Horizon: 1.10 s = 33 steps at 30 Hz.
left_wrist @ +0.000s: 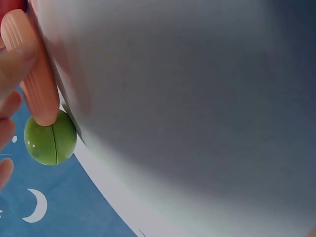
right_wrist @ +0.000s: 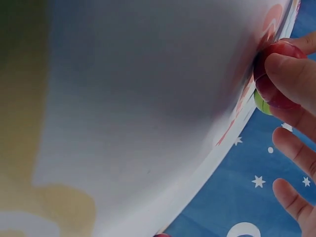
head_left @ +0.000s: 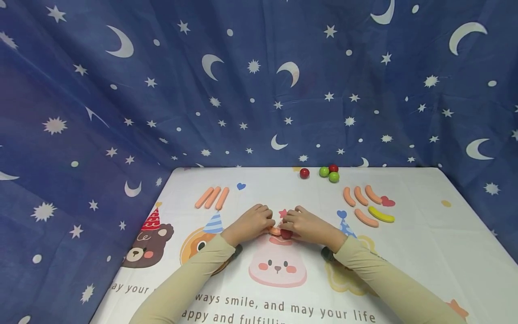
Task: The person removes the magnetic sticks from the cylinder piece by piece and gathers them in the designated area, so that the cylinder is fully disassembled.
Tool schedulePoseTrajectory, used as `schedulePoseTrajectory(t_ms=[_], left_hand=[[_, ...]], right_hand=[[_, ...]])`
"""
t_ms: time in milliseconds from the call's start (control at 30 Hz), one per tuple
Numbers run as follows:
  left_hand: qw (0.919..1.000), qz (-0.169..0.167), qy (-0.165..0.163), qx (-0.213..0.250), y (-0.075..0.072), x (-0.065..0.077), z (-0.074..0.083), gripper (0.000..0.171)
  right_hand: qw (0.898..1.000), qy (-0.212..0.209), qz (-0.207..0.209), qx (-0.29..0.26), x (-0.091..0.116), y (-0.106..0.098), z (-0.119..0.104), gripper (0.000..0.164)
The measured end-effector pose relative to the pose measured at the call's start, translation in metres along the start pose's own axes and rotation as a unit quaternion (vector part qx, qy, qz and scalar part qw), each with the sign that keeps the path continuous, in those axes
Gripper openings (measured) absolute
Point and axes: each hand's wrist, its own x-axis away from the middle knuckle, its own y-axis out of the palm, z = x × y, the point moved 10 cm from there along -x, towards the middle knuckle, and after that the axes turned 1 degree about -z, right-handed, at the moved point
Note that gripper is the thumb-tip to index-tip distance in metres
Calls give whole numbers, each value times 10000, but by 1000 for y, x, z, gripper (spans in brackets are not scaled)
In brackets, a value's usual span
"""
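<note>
My left hand (head_left: 252,222) pinches a ribbed, orange-pink toy sausage (left_wrist: 37,74), its thumb laid across the top. In the head view only a short part of this sausage (head_left: 274,231) shows between the hands. Between thumb and fingers, my right hand (head_left: 310,226) grips a round red toy fruit (right_wrist: 276,81) with a seam. That red fruit (head_left: 286,234) is at the sausage's right end, low over the printed pink bear. Past the sausage's lower end in the left wrist view is a round green toy fruit (left_wrist: 52,143), partly covered by it.
Three straight sausages (head_left: 212,198) lie at the back left. Several curved sausages (head_left: 361,196) and a yellow curved piece (head_left: 381,214) lie at the right. Red fruits (head_left: 304,173) and green fruits (head_left: 333,177) sit by the back edge, before a blue starry curtain (head_left: 251,85).
</note>
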Motion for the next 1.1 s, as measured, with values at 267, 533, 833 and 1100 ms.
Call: schedulePoseTrajectory(t_ms=[267,533,833,1100], left_hand=[[10000,83,2,-51,-1,-1,2,11],[9999,99,11,14,-1,-2,1,7],[9999,96,-1,46,-1,-1,1,6],[9999,-26,-7,147,-1,-1,1,7]], right_hand=[[9999,132,-78,55,0,0,1,36],[9987,360,-45,-354,2,2,8,35],[9896,479,-223,-1342,5,7,16,33],[9920,264,-111,-1226,1,2,11,33]])
